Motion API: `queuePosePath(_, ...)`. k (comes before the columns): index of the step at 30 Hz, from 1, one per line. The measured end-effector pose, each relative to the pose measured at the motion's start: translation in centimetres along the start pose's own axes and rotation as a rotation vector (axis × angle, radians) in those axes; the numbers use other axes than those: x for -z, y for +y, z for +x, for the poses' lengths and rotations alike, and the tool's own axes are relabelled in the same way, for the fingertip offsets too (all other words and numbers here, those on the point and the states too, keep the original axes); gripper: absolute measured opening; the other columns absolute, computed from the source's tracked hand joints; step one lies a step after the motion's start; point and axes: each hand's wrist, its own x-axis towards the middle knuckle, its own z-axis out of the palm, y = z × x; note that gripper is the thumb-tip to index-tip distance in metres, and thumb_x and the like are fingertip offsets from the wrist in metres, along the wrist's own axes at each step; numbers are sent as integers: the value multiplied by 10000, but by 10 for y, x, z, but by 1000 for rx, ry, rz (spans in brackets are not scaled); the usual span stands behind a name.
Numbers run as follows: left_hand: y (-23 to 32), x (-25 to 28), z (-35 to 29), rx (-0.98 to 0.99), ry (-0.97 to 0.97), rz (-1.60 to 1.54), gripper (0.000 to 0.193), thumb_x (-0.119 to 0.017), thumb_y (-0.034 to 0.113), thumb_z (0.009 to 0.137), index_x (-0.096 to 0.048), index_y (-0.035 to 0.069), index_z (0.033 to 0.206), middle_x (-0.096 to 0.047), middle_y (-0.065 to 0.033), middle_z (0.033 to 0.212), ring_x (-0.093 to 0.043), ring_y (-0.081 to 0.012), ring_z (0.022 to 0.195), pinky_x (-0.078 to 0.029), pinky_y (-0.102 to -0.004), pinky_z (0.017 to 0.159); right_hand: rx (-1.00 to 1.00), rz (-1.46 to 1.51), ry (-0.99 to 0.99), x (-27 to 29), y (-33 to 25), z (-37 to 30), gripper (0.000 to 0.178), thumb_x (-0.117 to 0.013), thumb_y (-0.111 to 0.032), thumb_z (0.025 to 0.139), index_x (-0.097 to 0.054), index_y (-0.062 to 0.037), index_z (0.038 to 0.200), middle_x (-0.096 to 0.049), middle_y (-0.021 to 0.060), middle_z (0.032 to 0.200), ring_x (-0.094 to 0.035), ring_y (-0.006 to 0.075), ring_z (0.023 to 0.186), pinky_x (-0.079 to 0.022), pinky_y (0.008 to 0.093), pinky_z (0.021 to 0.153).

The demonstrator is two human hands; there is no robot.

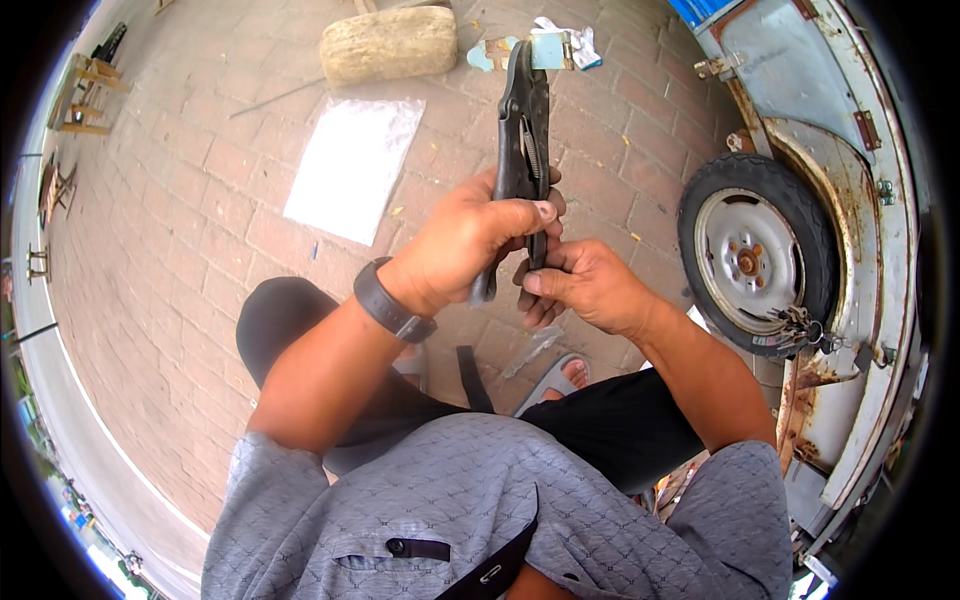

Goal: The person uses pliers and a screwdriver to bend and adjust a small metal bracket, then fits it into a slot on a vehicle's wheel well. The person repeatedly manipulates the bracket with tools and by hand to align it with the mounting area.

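Observation:
A pair of dark locking pliers (520,130) stands upright before me, jaws pointing away and a coil spring showing in its side. Wrapped around its handles is my left hand (465,235), closed, thumb across the grip; a dark band circles that wrist. My right hand (595,285) is closed too, its thumb and fingers pinching the lower end of one handle. At the jaws appears a light-blue metal plate (550,52) with worn paint, perhaps a hinge. Whether the jaws grip it or only overlap it, I cannot tell.
A rough stone block (390,46) and a white plastic-wrapped sheet (355,168) lie on the brick paving (240,190). A white glove (580,42) is beyond the plate. At right stands a rusty vehicle body (815,90) with a wheel (755,250) and a bunch of keys (795,328).

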Motion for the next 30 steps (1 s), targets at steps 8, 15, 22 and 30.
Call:
queuePosePath(8,-2,1,5,-12,50,69,461,-633,96,943,-519,-58,1363,-652,-116,1131,-644,-225,989,-537,-375,895,5,-244,256,-16,-11,1,233,-741,-172,926,-690,56,923,-672,85,765,-677,158,667,-556,298,604)
queuePosePath(15,-2,-5,6,-64,98,70,374,-657,149,929,-553,-58,1223,-638,-100,947,-636,-192,855,-530,-319,755,58,-74,159,-10,-2,5,218,-721,-175,948,-690,41,955,-701,101,823,-703,174,741,-580,320,682)
queuePosePath(22,-4,-7,6,-53,113,75,315,-661,136,925,-571,-42,1168,-651,-107,961,-646,-184,858,-527,-308,755,-16,22,61,-2,-3,2,215,-689,-165,979,-687,48,1012,-731,136,897,-739,217,782,-598,326,699)
queuePosePath(30,-7,2,10,5,76,137,400,-630,101,973,-527,-65,1322,-648,-113,1076,-648,-200,940,-559,-350,853,-5,-169,203,-11,-4,5,252,-738,-183,935,-685,59,983,-699,103,847,-704,177,768,-581,317,709)
